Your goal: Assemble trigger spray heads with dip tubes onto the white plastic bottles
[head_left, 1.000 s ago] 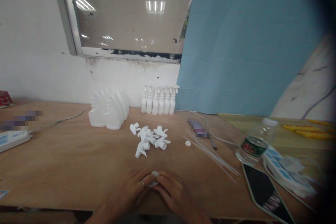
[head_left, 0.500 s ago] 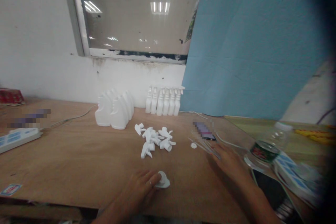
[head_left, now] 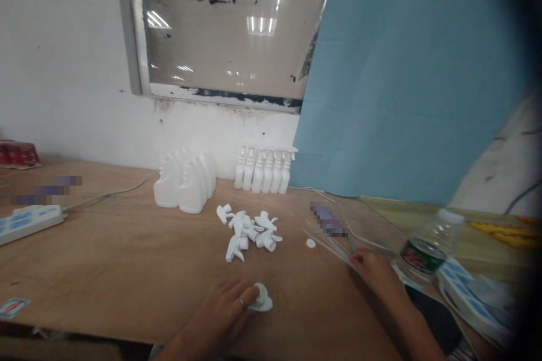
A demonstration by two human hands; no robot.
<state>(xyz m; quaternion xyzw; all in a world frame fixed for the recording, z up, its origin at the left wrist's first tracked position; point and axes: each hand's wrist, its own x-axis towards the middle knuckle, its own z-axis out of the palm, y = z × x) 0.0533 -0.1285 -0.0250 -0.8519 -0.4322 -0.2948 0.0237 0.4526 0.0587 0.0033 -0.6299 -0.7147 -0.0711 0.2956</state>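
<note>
Generally, the work surface is a brown wooden table point(head_left: 105, 276) set against a white wall point(head_left: 63, 79). A framed window point(head_left: 224, 56) with dark, flaking marks is located above the table; a blue curtain point(head_left: 393, 79) hangs to its right. Broad white bottles point(head_left: 192, 189) and a row of slim white bottles point(head_left: 262, 174) stand upright near the wall. In front of them, white trigger heads point(head_left: 237, 224) lie in a loose pile. A power strip point(head_left: 31, 223) lies at the far left. A clear water bottle point(head_left: 425, 259) stands at the right, near a phone point(head_left: 436, 316) partly covered by the right forearm.

The white flanged piece point(head_left: 261, 299) is at the near side of the table, at the fingertips of the left hand point(head_left: 226, 307). The left fingers are together and closed on its left side; the round flange projects to the right of them. The right hand point(head_left: 376, 271) is well apart from this piece, with its fingers curled together at the near ends of the thin tubes point(head_left: 334, 246). It cannot be determined whether they grip anything. A small white disc point(head_left: 310, 243) lies beside the tubes.
</note>
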